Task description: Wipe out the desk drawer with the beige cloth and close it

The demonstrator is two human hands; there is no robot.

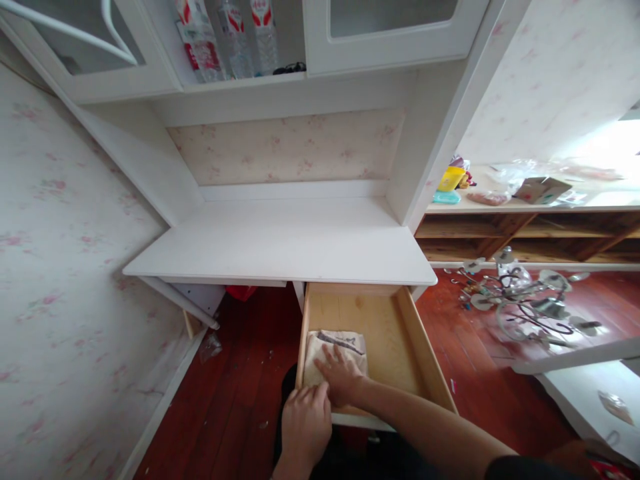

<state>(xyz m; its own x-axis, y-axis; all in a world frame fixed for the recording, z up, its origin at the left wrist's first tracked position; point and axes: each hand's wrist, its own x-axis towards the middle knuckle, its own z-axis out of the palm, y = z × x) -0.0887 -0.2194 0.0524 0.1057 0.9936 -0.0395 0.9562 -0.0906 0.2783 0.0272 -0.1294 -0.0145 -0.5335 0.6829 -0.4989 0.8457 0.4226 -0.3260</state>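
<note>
Right hand point(342, 377) spread flat, fingers loose, on cloth point(311, 355) at 9 o'clock inside drawer point(393, 347); left hand point(306, 420) curled at 7 o'clock corner, grip unclear.

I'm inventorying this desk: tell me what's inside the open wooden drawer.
A folded beige cloth lies at the left side of the drawer, with the right hand on top. Whatever is under the cloth is covered.
</note>
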